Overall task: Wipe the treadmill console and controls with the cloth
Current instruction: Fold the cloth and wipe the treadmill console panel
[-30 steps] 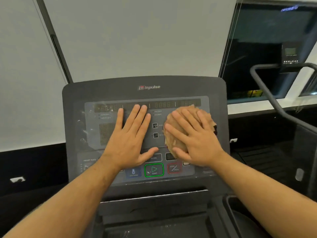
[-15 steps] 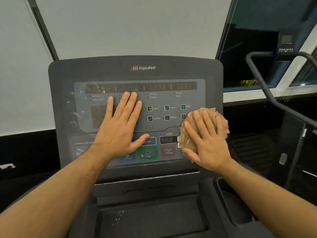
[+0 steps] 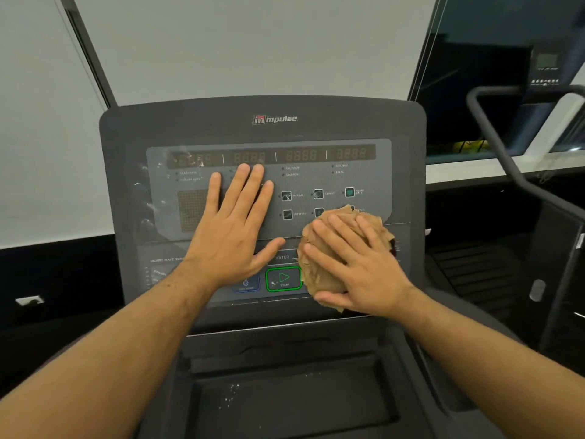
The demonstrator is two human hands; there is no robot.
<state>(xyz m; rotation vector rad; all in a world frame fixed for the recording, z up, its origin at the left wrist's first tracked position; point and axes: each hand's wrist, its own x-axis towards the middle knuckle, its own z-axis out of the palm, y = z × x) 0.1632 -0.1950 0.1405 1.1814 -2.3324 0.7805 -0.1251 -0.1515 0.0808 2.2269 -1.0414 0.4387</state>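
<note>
The dark grey treadmill console (image 3: 316, 122) fills the middle of the view, with a row of number displays along the top of its control panel (image 3: 304, 185). My right hand (image 3: 357, 264) presses a crumpled tan cloth (image 3: 319, 274) flat against the lower right buttons, just right of the green start button (image 3: 283, 278). My left hand (image 3: 231, 229) lies flat with fingers spread on the left half of the panel, holding nothing. The cloth hides the buttons under it.
A recessed black tray (image 3: 285, 400) with white specks sits below the console. A grey handrail (image 3: 506, 147) of a neighbouring machine curves at the right, before a dark window (image 3: 474, 106). White wall panels stand behind.
My right hand has slid the cloth from the panel's right edge leftward and down over the lower buttons, next to the start button. The left hand stays flat in place.
</note>
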